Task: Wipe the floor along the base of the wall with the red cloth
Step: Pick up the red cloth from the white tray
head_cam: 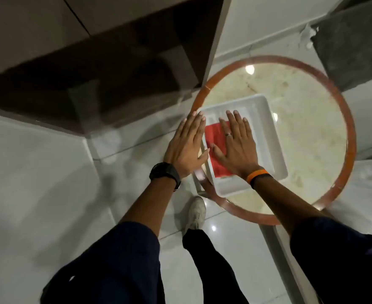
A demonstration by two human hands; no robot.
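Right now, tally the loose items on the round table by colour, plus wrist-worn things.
Red: 1, the red cloth in the tray
White: 1, the tray
Black: 1, the watch on the left wrist
Orange: 1, the wristband on the right wrist
Total: 4

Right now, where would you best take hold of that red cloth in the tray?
Probably the red cloth at its left edge, pinched from above: it lies flat and folded in the white tray, the right hand covers its right part, and the left hand hovers just beside that edge.
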